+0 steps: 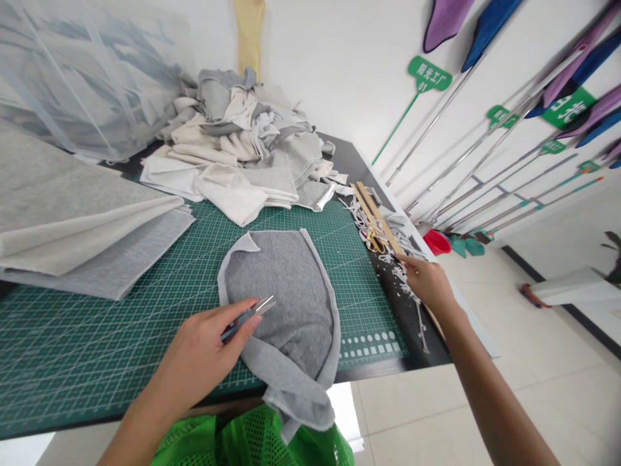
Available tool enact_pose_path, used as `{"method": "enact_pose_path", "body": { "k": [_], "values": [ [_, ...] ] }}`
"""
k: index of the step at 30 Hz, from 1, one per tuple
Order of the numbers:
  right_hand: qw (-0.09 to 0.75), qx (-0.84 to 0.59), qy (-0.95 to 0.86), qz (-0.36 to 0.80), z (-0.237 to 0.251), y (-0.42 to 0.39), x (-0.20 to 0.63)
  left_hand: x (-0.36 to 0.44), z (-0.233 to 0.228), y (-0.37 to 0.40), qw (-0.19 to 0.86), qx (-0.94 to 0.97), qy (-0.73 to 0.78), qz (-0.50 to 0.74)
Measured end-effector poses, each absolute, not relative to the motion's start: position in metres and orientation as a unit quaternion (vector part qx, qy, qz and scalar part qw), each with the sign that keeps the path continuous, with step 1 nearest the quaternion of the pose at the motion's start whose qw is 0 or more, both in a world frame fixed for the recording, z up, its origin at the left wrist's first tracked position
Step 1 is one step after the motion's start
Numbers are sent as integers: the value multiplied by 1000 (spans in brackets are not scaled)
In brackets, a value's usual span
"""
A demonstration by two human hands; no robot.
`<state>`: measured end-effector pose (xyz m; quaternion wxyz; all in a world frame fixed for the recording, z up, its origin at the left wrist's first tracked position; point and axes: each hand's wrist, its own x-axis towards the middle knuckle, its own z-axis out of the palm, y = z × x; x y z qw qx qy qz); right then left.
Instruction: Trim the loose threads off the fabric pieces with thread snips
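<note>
My left hand (208, 353) is closed around a small cutting tool (264, 304) with a dark blue handle and a shiny metal tip. Just beyond it, a grey fabric piece (286, 278) with a pale edge lies on the green cutting mat (194, 362). One corner is folded over, and a twisted strip hangs past the table's front edge. At the right side of the table my right hand (429, 285) reaches out, its fingertips pinched on the near end of a wooden strip (378, 217). Yellow-handled scissors (375, 241) lie beside that strip among fabric scraps.
A heap of grey and cream fabric (247, 129) stands at the back. Layered grey cloth (77, 200) covers the left side, before a translucent plastic bag (101, 77). Lint and trimmings (402, 278) lie on the black edge. Green mesh (252, 440) is below. Mops (466, 84) lean right.
</note>
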<state>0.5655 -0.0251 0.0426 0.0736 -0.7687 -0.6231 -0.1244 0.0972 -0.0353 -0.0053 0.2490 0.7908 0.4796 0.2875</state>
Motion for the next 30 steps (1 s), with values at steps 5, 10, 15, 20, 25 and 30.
{"method": "enact_pose_path", "body": {
  "k": [5,10,15,20,25,30],
  "values": [
    [120,-759,-629,-117,39,-22,572,97,-11,-35,240,793,479,291],
    [134,-752,-638,-98,42,-18,580,96,-17,-35,231,795,468,310],
    [132,-712,-688,-46,41,-21,582,95,-19,-34,222,798,461,318],
    [212,-714,-662,-83,45,-25,581,96,-21,-35,221,801,462,310],
    [248,-688,-675,-95,57,-24,566,95,-21,-35,211,804,463,308],
    [214,-605,-766,-37,49,-10,526,97,-19,-35,206,807,462,306]
  ]
}}
